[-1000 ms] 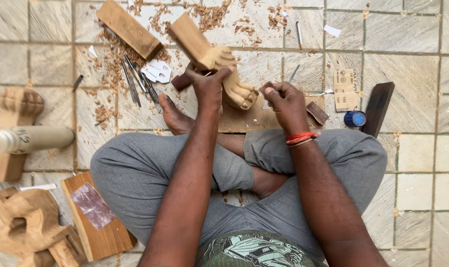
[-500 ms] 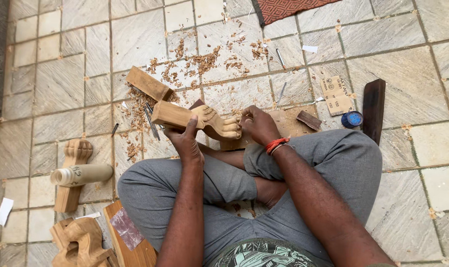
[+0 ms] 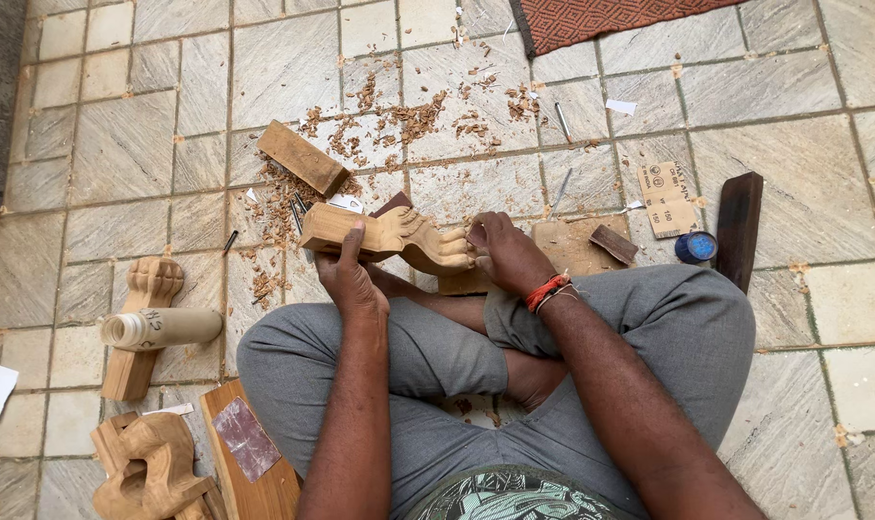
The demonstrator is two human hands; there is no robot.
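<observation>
Over lap: carved wooden leg (image 3: pixel 389 236) lying crosswise, paw end rightward; left hand (image 3: pixel 349 274) and right hand (image 3: pixel 505 252) clasp it.

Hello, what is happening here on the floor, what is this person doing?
A person sits cross-legged on a tiled floor and works on a carved wooden leg. The left hand grips its plain square end, and the right hand is at the carved paw end; whether it holds a tool is hidden. Wood shavings, a wooden block and thin metal tools lie in front. More carved pieces rest at the person's left.
</observation>
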